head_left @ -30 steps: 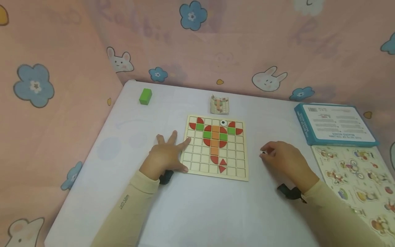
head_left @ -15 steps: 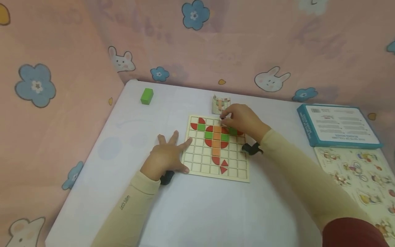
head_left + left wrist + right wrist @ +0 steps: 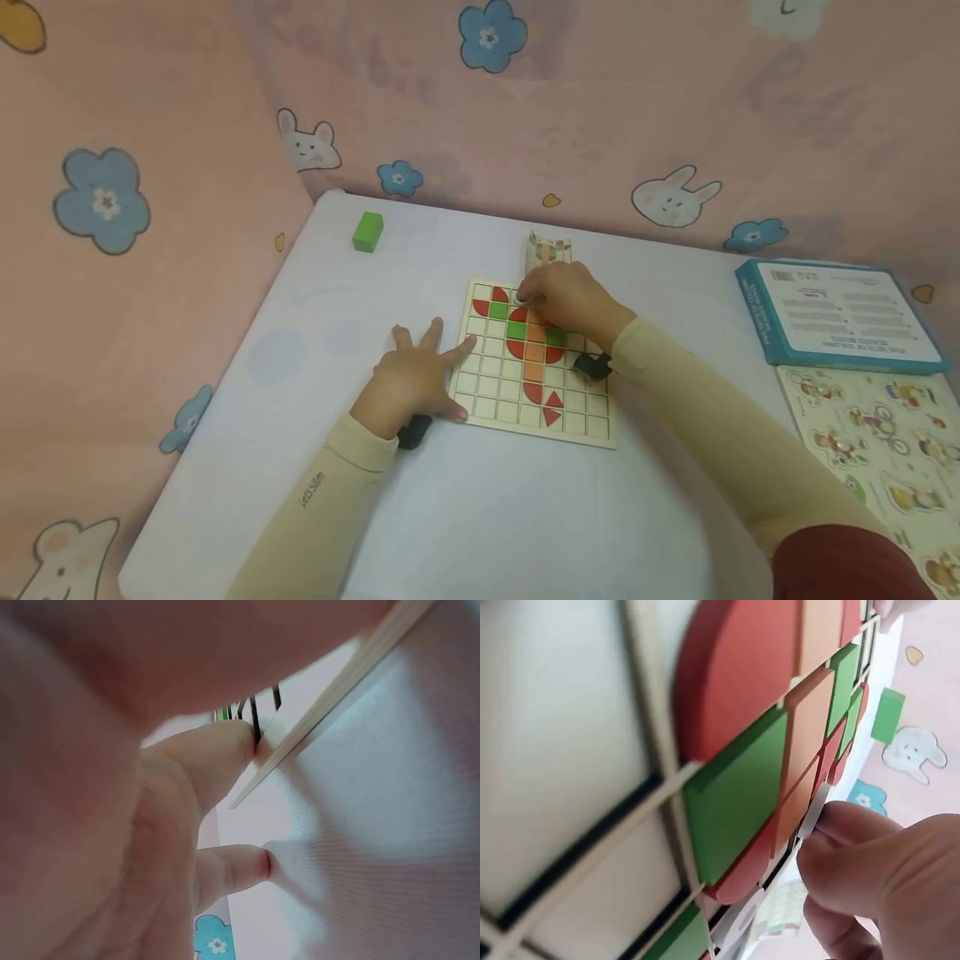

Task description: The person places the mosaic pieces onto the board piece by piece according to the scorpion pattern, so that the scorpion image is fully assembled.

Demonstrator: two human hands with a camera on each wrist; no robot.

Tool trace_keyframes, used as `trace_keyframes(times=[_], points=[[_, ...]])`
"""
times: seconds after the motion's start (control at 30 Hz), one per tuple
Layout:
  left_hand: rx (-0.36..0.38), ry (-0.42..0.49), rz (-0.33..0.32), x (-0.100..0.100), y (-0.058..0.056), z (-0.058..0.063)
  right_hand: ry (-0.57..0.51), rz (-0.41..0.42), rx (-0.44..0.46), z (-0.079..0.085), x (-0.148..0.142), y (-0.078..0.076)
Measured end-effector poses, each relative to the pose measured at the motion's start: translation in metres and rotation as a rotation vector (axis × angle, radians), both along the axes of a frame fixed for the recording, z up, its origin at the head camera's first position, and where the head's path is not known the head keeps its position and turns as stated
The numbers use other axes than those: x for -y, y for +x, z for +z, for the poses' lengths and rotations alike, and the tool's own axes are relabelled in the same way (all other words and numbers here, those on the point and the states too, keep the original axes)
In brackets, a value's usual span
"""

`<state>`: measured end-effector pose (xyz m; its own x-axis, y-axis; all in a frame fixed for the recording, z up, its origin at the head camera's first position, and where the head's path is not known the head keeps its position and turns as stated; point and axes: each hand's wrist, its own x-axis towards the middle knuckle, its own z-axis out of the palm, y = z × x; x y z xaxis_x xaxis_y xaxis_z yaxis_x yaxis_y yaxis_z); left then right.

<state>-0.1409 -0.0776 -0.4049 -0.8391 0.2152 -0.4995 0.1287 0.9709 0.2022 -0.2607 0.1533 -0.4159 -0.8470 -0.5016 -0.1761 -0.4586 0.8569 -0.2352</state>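
A wooden grid board [image 3: 487, 387] lies on the white table, bearing red, green and orange pieces. My left hand [image 3: 412, 379] is spread beside its left edge, with thumb and forefinger touching the board. My right hand [image 3: 577, 300] reaches over the top row. Between its thumb and forefinger it pinches a round white tile [image 3: 814, 811], mostly covered by the fingers in the head view. Another white tile [image 3: 740, 919] sits in the same row in the right wrist view, hidden under my right hand in the head view. Two red triangles [image 3: 552, 407] lie low on the board.
A small pattern card [image 3: 547, 247] stands behind the board. To the back left is a green block [image 3: 368, 232]. A blue-edged box [image 3: 847, 312] and a sheet of pictured figures [image 3: 873, 442] lie on the right. Patterned pink cloth [image 3: 585, 108] rises behind the table.
My right hand has come from the table right of the board to its top row, carrying the white tile, then shifted slightly left along the row. My left hand stays at the board's edge.
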Motion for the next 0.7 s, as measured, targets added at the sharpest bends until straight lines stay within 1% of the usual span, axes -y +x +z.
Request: trace_keyframes(times=[0.1, 0.17, 0.27, 0.37, 0.43, 0.5, 0.63, 0.7], points=[[-0.003, -0.006, -0.003, 0.000, 0.000, 0.001, 0.090, 0.087, -0.082, 0.001, -0.002, 0.005], [-0.004, -0.009, -0.005, 0.001, 0.000, 0.001, 0.119, 0.143, -0.133, 0.002, -0.003, 0.009], [-0.003, -0.009, -0.005, 0.002, 0.000, -0.001, 0.129, 0.213, -0.197, 0.001, -0.007, 0.012], [-0.004, -0.005, -0.004, 0.002, -0.001, -0.003, 0.135, 0.241, -0.227, -0.001, -0.012, 0.014], [-0.005, -0.004, -0.002, 0.002, -0.001, -0.004, 0.149, 0.241, -0.225, -0.003, -0.014, 0.015], [-0.003, -0.004, 0.001, 0.002, -0.001, -0.005, 0.158, 0.224, -0.212, -0.004, -0.016, 0.015], [-0.001, -0.001, 0.004, 0.002, -0.001, -0.006, 0.163, 0.164, -0.178, -0.005, -0.018, 0.016], [-0.002, 0.000, 0.002, 0.002, -0.001, -0.006, 0.150, 0.117, -0.156, -0.004, -0.018, 0.016]])
